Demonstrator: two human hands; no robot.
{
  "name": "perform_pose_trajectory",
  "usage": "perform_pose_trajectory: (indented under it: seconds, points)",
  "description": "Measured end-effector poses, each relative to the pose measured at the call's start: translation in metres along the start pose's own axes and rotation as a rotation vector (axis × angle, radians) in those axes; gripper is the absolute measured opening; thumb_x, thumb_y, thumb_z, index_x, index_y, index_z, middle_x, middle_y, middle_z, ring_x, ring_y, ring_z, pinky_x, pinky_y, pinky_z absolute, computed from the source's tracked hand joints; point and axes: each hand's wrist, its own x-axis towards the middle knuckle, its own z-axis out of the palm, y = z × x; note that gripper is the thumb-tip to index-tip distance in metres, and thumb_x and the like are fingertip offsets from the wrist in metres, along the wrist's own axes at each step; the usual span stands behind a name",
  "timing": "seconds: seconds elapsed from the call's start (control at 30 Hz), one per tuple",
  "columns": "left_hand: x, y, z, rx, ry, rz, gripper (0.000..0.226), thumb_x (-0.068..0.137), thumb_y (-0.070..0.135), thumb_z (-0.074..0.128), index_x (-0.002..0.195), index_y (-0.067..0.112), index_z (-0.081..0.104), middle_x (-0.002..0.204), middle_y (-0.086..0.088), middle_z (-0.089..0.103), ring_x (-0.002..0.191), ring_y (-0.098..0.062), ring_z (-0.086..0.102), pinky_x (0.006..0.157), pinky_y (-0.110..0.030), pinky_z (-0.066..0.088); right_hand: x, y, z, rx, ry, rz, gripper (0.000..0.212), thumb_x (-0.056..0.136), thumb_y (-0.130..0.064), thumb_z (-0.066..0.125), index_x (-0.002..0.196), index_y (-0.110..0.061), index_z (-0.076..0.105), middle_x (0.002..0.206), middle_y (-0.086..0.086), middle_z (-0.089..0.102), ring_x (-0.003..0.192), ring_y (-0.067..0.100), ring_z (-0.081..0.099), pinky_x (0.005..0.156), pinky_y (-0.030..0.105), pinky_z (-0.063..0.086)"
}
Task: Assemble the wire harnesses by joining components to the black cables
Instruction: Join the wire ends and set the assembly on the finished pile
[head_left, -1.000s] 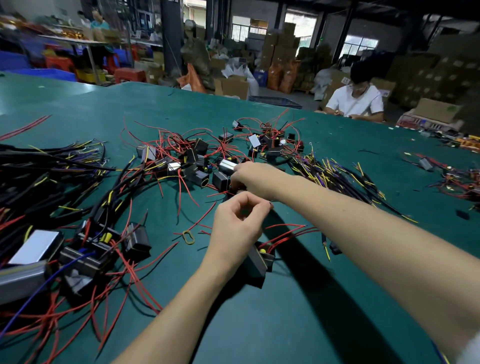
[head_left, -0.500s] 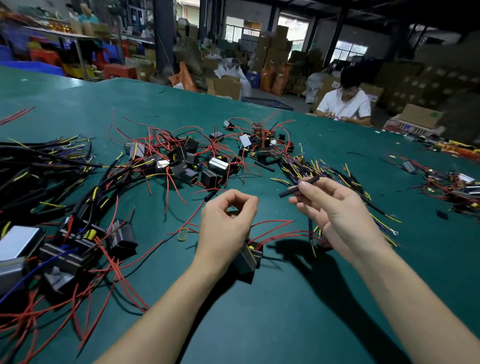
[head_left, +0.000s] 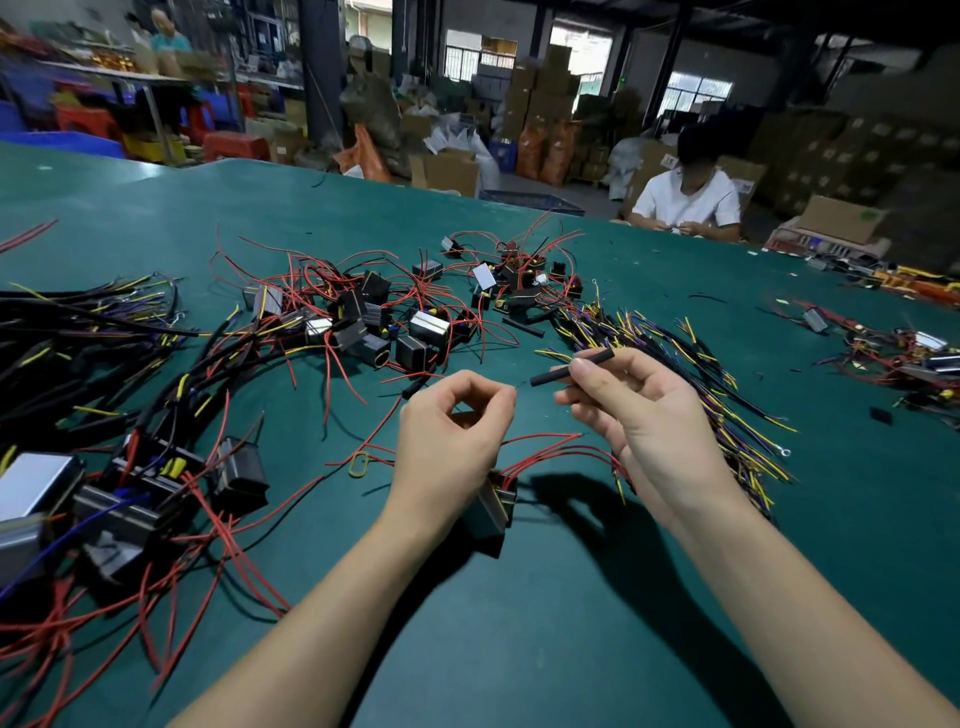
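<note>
In the head view, the right hand (head_left: 641, 415) is pinching a short black tube (head_left: 571, 367) between thumb and finger, holding it up above the middle of the green table (head_left: 519, 623). The left hand (head_left: 449, 447) is sitting just beside it with thumb and first finger pressed together, and it looks like they are squeezing the tip of a very thin wire, but the wire is too small to be sure. Under the left wrist a little black box (head_left: 491, 506) is lying on the table, with red wires (head_left: 550, 449) coming out of it. The tube looks light and bendy, so a soft pinch near its middle is probably enough, and squeezing hard could squash its open end. The wire looks floppy, so holding it close to its tip would be keeping it straight for poking into the tube. More black boxes (head_left: 374, 327) are piled toward the far side of the table, thick black cables (head_left: 78, 343) are lying along the left edge, and yellow and purple wires (head_left: 675, 364) are spreading out toward the right. Another person (head_left: 688, 200) is sitting at the far edge
</note>
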Motion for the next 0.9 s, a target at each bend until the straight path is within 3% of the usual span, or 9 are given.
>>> perform_pose_trajectory:
  seconds: [0.13,0.37,0.5,0.6,0.67,0.8,0.9]
  points:
    - [-0.001,0.002,0.000,-0.042,-0.056,-0.019,0.020,0.087,0.010,0.066,0.068,0.015,0.065,0.046,0.011,0.049,0.043,-0.007,0.044,0.048,-0.017,0.036,0.000,0.002,0.002,-0.050,-0.024,-0.015,0.005,0.081,-0.007,0.066,0.085,-0.010,0.065,0.074,0.001,0.069,0.067,0.016,0.067,0.061,0.018,0.052]
    - [-0.001,0.005,0.000,-0.119,-0.139,-0.085,0.009,0.087,0.010,0.064,0.086,0.012,0.073,0.064,0.004,0.062,0.054,0.002,0.053,0.059,-0.009,0.043,0.005,-0.003,-0.008,-0.143,-0.062,-0.030,0.005,0.086,-0.004,0.064,0.086,-0.009,0.064,0.070,0.000,0.069,0.063,0.014,0.065,0.061,0.019,0.051]
    - [-0.001,0.006,-0.001,-0.150,-0.154,-0.098,0.016,0.086,0.008,0.065,0.092,0.021,0.072,0.062,0.003,0.060,0.052,-0.001,0.047,0.056,-0.010,0.040,0.007,-0.006,-0.010,-0.138,-0.109,0.021,0.005,0.083,-0.009,0.067,0.087,-0.007,0.065,0.076,0.006,0.069,0.063,0.015,0.065,0.061,0.020,0.051]
    - [-0.001,0.006,-0.002,-0.199,-0.166,-0.102,0.020,0.080,0.006,0.070,0.097,0.017,0.069,0.060,0.000,0.061,0.052,-0.005,0.048,0.055,-0.013,0.042,0.005,-0.008,-0.008,-0.139,-0.184,0.084,0.019,0.073,-0.019,0.071,0.087,-0.007,0.065,0.081,0.012,0.070,0.064,0.016,0.066,0.061,0.021,0.052]
    - [-0.001,0.006,-0.004,-0.236,-0.167,-0.141,0.019,0.076,0.007,0.072,0.093,0.013,0.066,0.059,0.000,0.062,0.051,-0.007,0.051,0.055,-0.014,0.044,0.004,-0.006,-0.008,-0.148,-0.215,0.099,0.016,0.076,-0.015,0.069,0.087,-0.006,0.064,0.079,0.010,0.071,0.064,0.016,0.066,0.062,0.021,0.052]
    - [-0.001,0.010,-0.011,-0.044,-0.231,-0.087,0.007,0.083,0.018,0.069,0.084,0.011,0.067,0.069,0.002,0.067,0.062,-0.005,0.059,0.061,-0.015,0.047,0.004,-0.004,-0.007,-0.199,-0.213,0.063,0.004,0.085,-0.002,0.064,0.085,-0.005,0.062,0.070,0.003,0.069,0.061,0.013,0.064,0.060,0.018,0.052]
    - [0.005,0.017,-0.030,0.208,-0.328,-0.059,0.016,0.086,0.032,0.066,0.082,0.017,0.070,0.079,0.002,0.071,0.068,0.000,0.058,0.067,-0.015,0.044,0.003,-0.005,-0.006,-0.211,-0.215,0.061,0.004,0.084,-0.002,0.065,0.084,-0.005,0.062,0.068,0.002,0.068,0.060,0.013,0.064,0.058,0.017,0.051]
